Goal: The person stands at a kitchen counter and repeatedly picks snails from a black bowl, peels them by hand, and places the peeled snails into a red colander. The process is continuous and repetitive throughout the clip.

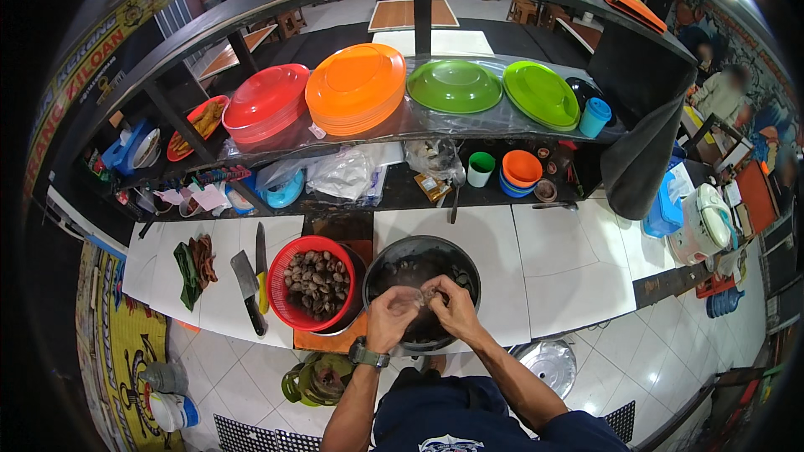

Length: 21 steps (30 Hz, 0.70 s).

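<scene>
A small clam (pixel 429 294) is pinched in the fingertips of my right hand (pixel 457 309). The curled fingers and thumb of my left hand (pixel 391 314) meet at its other side, slightly blurred. Both hands are above a wide dark basin (pixel 472 263), which has dark shells (pixel 461 279) along its inside; my hands hide part of its contents. Just left of the basin, a red plastic colander (pixel 275 292) holds a heap of closed clams (pixel 317 282). It sits over a metal pot whose rim shows below it.
Left of the colander lie a cleaver (pixel 244 273), a yellow-handled knife (pixel 261 257) and folded leaves (pixel 188 273) on the white tiled counter (pixel 565 245). Stacked orange plates (pixel 357 91) and green plates (pixel 455 88) line the shelf beyond. A green gas cylinder (pixel 320 380) stands on the floor.
</scene>
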### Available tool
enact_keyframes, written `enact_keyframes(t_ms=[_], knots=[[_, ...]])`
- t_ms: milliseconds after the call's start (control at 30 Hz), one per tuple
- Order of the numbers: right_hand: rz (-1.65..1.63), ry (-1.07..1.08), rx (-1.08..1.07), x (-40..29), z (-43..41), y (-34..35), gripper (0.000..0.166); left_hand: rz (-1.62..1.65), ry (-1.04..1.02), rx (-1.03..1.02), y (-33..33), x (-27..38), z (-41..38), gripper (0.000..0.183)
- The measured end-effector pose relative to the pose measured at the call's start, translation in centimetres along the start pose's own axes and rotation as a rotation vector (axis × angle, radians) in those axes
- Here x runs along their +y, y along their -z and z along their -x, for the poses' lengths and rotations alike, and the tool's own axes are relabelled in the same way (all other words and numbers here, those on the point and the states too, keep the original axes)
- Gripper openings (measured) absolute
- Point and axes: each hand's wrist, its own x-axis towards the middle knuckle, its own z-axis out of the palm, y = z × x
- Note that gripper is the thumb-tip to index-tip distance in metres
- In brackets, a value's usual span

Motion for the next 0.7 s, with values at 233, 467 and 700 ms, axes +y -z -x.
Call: enact_keyframes(t_ms=[233, 467, 700], knots=[[-0.183, -0.059, -0.041, -0.4, 0.1, -0.1, 0.024, 0.123, 0.027, 0.037, 0.1, -0.7, -0.1, 0.022], [-0.23, -0.095, -0.011, 0.9, -0.2, -0.3, 0.018, 0.123, 0.054, 0.058, -0.1, -1.6, -0.4, 0.025], [-0.091, -0.015, 0.071, -0.3, -0.1, -0.6, 0.017, 0.134, 0.035, 0.034, -0.3, -0.8, -0.1, 0.031]])
